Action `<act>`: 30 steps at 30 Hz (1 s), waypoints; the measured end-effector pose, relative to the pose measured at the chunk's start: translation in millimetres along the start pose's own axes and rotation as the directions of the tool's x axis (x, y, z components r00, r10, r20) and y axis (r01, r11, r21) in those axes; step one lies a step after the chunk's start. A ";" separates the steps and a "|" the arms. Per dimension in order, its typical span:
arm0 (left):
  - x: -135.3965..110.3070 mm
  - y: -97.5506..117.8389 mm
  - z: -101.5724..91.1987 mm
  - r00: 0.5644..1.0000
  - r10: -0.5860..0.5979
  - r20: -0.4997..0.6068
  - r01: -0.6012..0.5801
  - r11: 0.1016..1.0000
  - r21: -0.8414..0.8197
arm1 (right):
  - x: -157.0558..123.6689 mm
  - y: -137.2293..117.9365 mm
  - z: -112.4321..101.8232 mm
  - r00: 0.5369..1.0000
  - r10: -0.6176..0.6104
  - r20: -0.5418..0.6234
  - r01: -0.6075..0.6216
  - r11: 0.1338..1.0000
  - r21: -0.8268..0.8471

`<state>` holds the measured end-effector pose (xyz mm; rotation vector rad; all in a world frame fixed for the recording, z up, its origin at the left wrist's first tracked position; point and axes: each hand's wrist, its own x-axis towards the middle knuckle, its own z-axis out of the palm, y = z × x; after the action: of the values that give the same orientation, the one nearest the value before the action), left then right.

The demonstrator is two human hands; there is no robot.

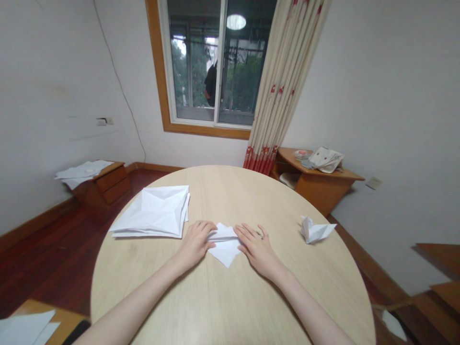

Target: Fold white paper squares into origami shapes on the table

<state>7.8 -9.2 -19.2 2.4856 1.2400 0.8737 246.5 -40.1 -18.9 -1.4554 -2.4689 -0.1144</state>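
A small white folded sheet of paper (225, 250) lies on the round wooden table in front of me, its lower corner pointing toward me. Across its upper part runs a raised folded flap. My left hand (198, 240) grips the left end of that flap, fingers above and thumb below. At the right end, my right hand (257, 247) holds the paper in the same way, its little finger lifted. To the right sits a folded paper bird (316, 231), apart from both hands. Left of my left hand lies a stack of creased white paper (153, 211).
The round table (230, 311) has a curved edge all around. Behind it stand a corner cabinet (309, 189) with a cloth bag (326, 159), a long curtain (276, 91) and a window. A low drawer unit (111, 184) with papers is at the left.
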 end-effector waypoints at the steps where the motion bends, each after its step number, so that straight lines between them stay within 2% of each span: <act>1: -1.0 0.6 1.3 1.000 0.022 -0.003 -0.022 1.000 -0.015 | -0.1 -0.6 0.3 1.000 -0.004 0.011 0.004 1.000 0.016; 5: -5.3 3.2 8.6 0.996 0.091 -0.011 -0.092 0.993 -0.073 | -0.4 -3.2 1.4 0.999 -0.025 0.045 0.022 0.997 0.073; 12: -8.2 12.6 17.8 0.992 0.117 0.040 -0.113 0.989 -0.099 | 0.2 -4.3 5.5 0.995 -0.066 0.076 0.053 0.985 0.164; 19: -11.7 17.7 25.3 0.992 0.102 0.079 -0.101 0.995 -0.015 | 0.2 -5.2 9.7 0.993 -0.022 0.117 -0.007 0.969 0.247; 30: -19.6 24.1 40.4 0.994 0.076 0.078 -0.088 0.983 0.158 | -2.7 -15.8 7.2 0.979 -0.034 0.202 -0.008 0.979 0.204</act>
<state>38.7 -37.1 -48.6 2.6869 1.2380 0.7223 232.6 -48.8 -25.5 -1.4251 -2.5598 0.2923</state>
